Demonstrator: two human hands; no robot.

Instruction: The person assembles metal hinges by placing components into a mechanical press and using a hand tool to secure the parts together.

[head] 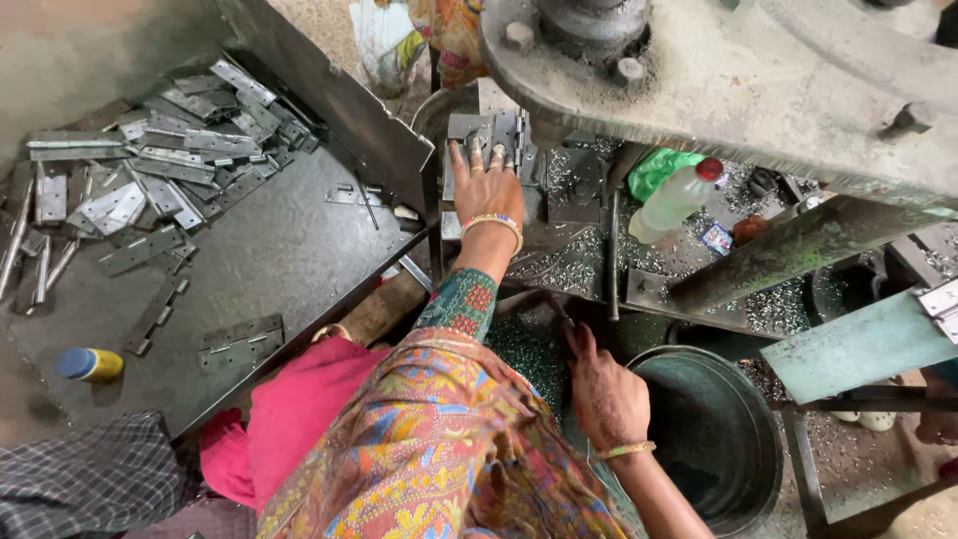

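Pressing a metal hinge piece (486,132) flat under the press head (589,25), left hand (485,185) has its fingers spread on it. Right hand (606,394), below the press head, clenches a dark lever (561,317). Risk: fingers caught if the head drops. Clear red-capped bottle (676,198) and green bag (661,168) lie right of the press head; yellow blue-capped bottle (90,364) far left.

Soft, even daylight fills the scene, with no harsh glare. Shadows pool beneath the grey steel press frame (758,90) (edges bend slightly).
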